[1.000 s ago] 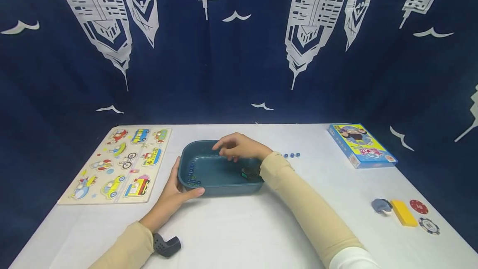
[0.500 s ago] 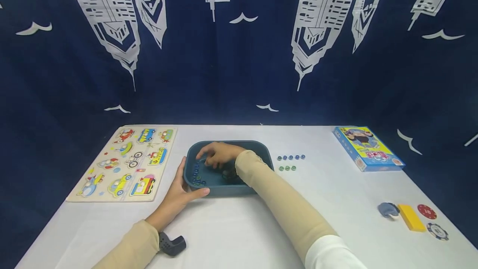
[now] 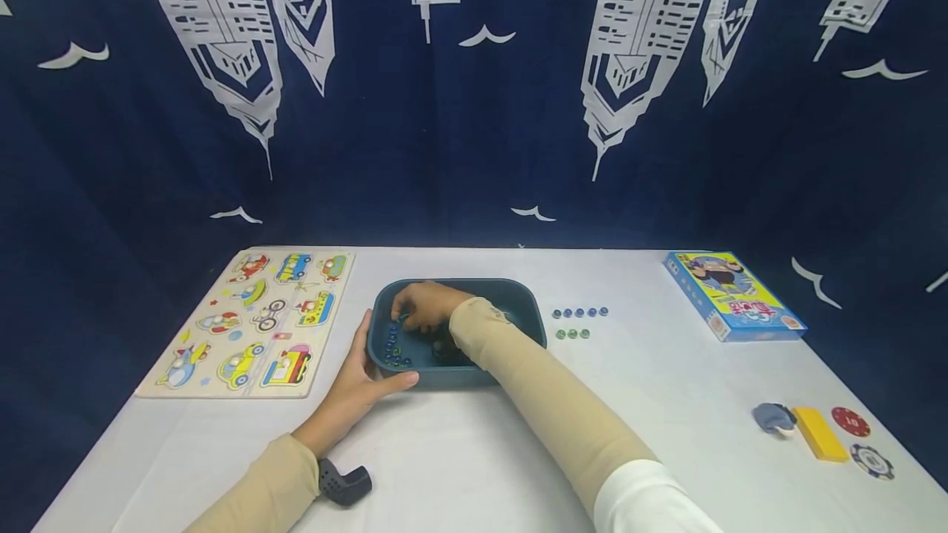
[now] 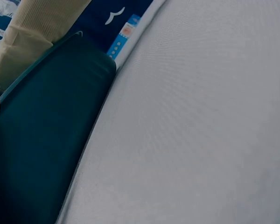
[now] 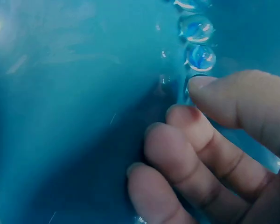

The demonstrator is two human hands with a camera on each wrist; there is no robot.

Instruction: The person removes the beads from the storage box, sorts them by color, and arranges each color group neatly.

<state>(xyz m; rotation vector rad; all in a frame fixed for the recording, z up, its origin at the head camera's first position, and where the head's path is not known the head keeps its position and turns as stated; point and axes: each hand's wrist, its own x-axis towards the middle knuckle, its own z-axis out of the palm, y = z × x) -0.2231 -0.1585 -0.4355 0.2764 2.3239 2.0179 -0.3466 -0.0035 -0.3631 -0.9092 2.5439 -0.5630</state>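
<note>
A teal tray [image 3: 529, 311] stands mid-table, with several blue and green marbles [image 3: 391, 345] lined along its left inner wall. My left hand [image 3: 360, 381] grips the tray's near-left corner, thumb on the front wall; the left wrist view shows that outer wall [image 4: 46, 130] and my thumb tip. My right hand [image 3: 420, 307] reaches into the tray's left side. Up close, its curled fingers [image 5: 177, 154] crowd the marble row [image 5: 199, 57], and thumb and forefinger pinch one marble [image 5: 186, 88] whose edge alone shows.
Two short rows of marbles, blue [image 3: 579, 312] and green [image 3: 571, 334], lie right of the tray. A vehicle puzzle board [image 3: 248, 323] lies at the left, a blue box [image 3: 733, 294] at the back right. A grey lump [image 3: 773, 416], yellow block [image 3: 820, 433] and two chips [image 3: 850, 421] lie near the right edge.
My right hand has moved left and down inside the tray, from above its back rim to the marbles at the left wall. The left hand has kept its grip.
</note>
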